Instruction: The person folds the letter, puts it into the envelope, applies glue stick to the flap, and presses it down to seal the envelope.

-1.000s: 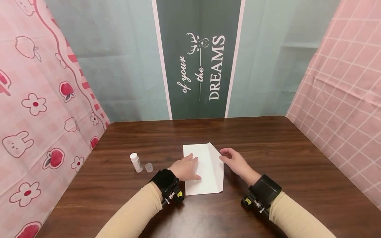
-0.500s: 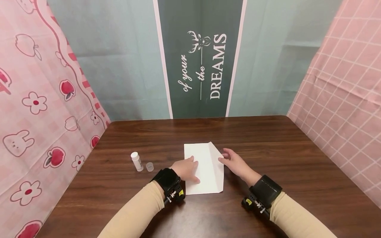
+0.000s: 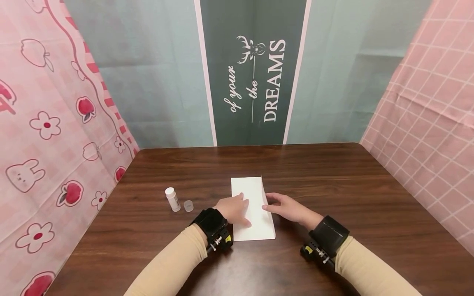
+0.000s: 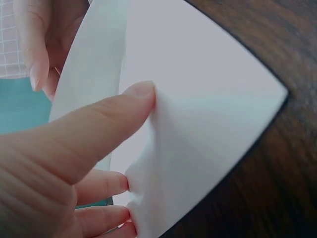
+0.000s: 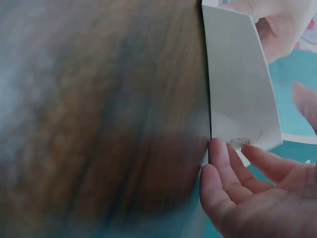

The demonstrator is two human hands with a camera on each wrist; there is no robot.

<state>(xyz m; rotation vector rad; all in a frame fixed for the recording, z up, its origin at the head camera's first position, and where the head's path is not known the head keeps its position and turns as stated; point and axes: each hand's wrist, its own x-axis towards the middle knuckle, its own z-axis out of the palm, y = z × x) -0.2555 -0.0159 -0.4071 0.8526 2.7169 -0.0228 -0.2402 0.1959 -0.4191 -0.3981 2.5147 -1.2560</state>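
Observation:
On the table lies a white sheet of paper (image 3: 253, 224) with a folded flap along its right side standing up. My left hand (image 3: 233, 209) rests on the sheet's left part, fingers and thumb spread and pressing it down. In the left wrist view the thumb lies on the paper (image 4: 208, 114) and dents it slightly. At the flap's outer face is my right hand (image 3: 286, 207), its fingertips touching the raised flap (image 5: 242, 79) from outside. The right thumb stands apart from the flap in the right wrist view. A small dark speckled mark shows near the fingertips.
Left of the paper stands a white tube (image 3: 173, 199) that looks like a glue stick. Beside it lies a small clear cap (image 3: 188, 206). The dark wooden table (image 3: 314, 168) is bordered by hanging printed cloths at the back and sides.
My right hand has moved left and pushed the flap inward, so it stands steeper and covers less width. My left hand stays on the sheet.

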